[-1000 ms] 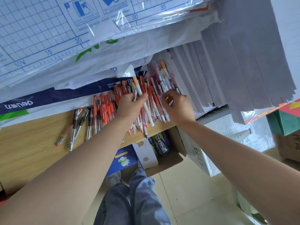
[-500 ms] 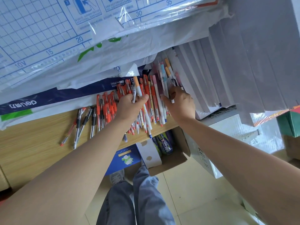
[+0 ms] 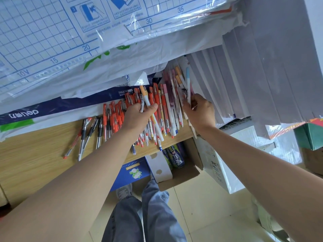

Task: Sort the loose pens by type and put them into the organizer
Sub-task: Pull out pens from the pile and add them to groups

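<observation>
Gripping an orange-capped white pen (image 3: pixel 146 99) in our left hand (image 3: pixel 138 116), we pinch a blue-capped pen (image 3: pixel 188 88) with our right hand (image 3: pixel 201 114), right of the red pens (image 3: pixel 113 117).

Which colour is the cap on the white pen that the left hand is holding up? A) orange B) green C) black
A: the white pen pinched in the left hand has an orange cap, while the right hand holds the blue-capped pen.
</observation>
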